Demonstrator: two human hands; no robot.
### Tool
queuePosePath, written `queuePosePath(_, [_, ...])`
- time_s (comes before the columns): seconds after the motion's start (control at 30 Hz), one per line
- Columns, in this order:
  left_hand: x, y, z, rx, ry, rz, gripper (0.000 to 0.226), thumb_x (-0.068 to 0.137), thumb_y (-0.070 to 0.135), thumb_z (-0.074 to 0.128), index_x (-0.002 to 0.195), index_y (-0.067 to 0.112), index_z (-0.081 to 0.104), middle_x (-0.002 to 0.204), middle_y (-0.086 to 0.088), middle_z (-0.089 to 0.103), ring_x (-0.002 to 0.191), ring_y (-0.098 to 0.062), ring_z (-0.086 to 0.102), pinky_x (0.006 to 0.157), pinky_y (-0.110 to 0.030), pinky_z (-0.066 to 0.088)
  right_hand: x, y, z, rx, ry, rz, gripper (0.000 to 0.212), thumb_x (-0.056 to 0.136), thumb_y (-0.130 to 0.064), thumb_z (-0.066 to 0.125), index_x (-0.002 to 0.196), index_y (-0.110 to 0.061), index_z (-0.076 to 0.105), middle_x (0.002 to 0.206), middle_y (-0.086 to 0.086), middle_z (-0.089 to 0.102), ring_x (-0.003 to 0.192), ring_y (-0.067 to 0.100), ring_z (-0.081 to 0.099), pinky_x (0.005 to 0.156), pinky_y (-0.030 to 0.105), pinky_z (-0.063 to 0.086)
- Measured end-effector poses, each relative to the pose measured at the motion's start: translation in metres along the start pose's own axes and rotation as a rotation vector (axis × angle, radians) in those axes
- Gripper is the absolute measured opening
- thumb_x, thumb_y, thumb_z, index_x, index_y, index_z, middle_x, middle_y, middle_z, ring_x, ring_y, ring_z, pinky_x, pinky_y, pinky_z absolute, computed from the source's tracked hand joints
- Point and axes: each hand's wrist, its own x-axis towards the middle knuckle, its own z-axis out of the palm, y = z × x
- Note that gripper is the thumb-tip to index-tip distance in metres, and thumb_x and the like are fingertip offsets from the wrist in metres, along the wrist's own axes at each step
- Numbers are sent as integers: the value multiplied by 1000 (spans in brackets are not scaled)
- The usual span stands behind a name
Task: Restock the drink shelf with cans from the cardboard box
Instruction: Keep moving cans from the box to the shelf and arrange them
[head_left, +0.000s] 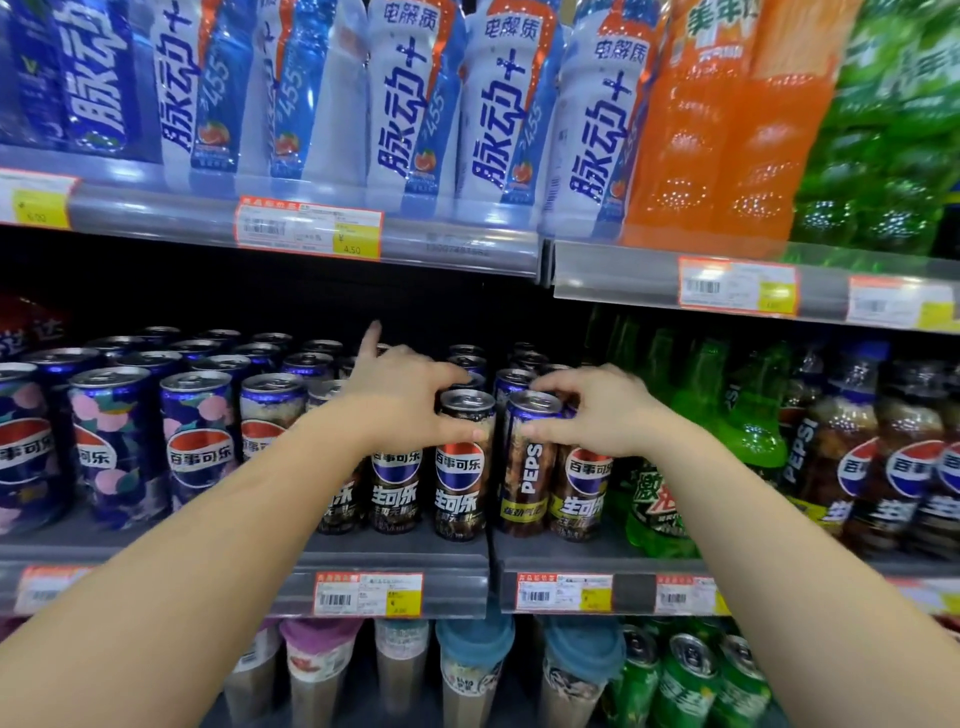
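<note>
Middle shelf (400, 551) across the centre of the frame, packed with slim Pepsi cans. Left hand (402, 397) at frame centre, gripping the top of a dark cola can (462, 462) in the front row — thumb low on the can's side, fingers curled over the rim, index finger lifted and pointing up toward the dark back of the shelf. Right hand (597, 410) just right of centre, fingers and thumb pinching the top of the neighbouring can (530, 462), the one with "PEPSI" running down its side. The two held cans upright, standing side by side on either side of the shelf joint, nearly touching. More dark cola cans behind and beside them, some hidden by the forearms.

Left of centre, rows of blue Pepsi cans with pink blossoms (119, 441). Right of centre, green bottles (727, 415), then Pepsi bottles (857, 457) toward the right edge. Upper shelf: white-and-blue drink bottles (410, 114), orange bottles (727, 130) and green ones in the upper right corner. Price tags (309, 226) along the shelf rails. Bottom of the frame — cups with coloured lids (475, 670) and green cans (691, 680).
</note>
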Motion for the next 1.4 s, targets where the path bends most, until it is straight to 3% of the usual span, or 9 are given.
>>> queuePosePath(0.1, [1,3,7,-15,-26,-1,71,77,78,43,138,42,43,130,6,60,133,-19,39,115,-53,-14,3,-4,1,-51,40,-1,65,73,-72,60,129,-41,54,135,-6,56,134,26,35,117,49,8])
queuePosePath(0.23, [1,3,8,-37,-28,-22,73,76,79,42,138,41,44,132,4,58,135,-20,37,114,-52,-15,9,-9,6,-55,71,33,71,57,-86,58,105,-34,54,108,-6,63,123,23,44,117,51,9])
queuePosePath(0.33, [0,4,8,-33,-35,-29,73,76,79,41,139,41,43,132,4,59,135,-20,38,114,-53,-15,10,-14,5,-93,13,18,89,52,-93,49,119,-33,48,122,-3,59,130,25,40,118,53,6])
queuePosePath(0.5, [-1,4,7,-36,-42,-41,73,76,79,41,139,41,42,133,5,57,135,-19,37,115,-52,-15,5,-3,-15,31,-167,-123,60,82,-56,64,136,-49,40,141,-12,51,138,18,35,117,53,-9])
queuePosePath(0.67, [-2,5,8,-38,-25,-40,73,77,78,42,139,40,43,130,5,59,133,-20,39,115,-52,-13,11,-6,0,-52,8,-75,61,70,-76,60,119,-40,53,111,-11,63,126,23,42,117,53,-1])
queuePosePath(0.83, [-3,4,10,-44,-11,-34,72,77,78,43,139,41,43,128,6,60,132,-19,40,116,-52,-11,9,-1,0,-84,-46,-123,68,76,-67,61,138,-45,41,143,-8,49,140,26,28,117,55,-6])
queuePosePath(1.13, [-1,4,15,-11,31,-56,77,73,83,41,137,40,46,127,6,61,130,-18,43,117,-51,-7,7,-1,0,-70,29,-84,74,73,-71,61,136,-38,44,136,-6,54,133,23,37,118,54,3])
queuePosePath(1.27, [-1,4,17,-23,34,-61,84,68,87,41,136,38,45,128,5,59,130,-18,43,117,-52,-5,-1,12,-16,131,94,-96,63,85,-58,59,140,-31,45,136,-1,54,119,20,51,105,38,39])
queuePosePath(1.4, [-3,-9,1,-195,244,-137,96,62,90,24,135,33,47,134,-1,56,130,-23,44,117,-52,10,-12,24,-27,118,118,-112,45,94,-33,58,137,-25,50,137,0,54,110,13,53,87,23,38])
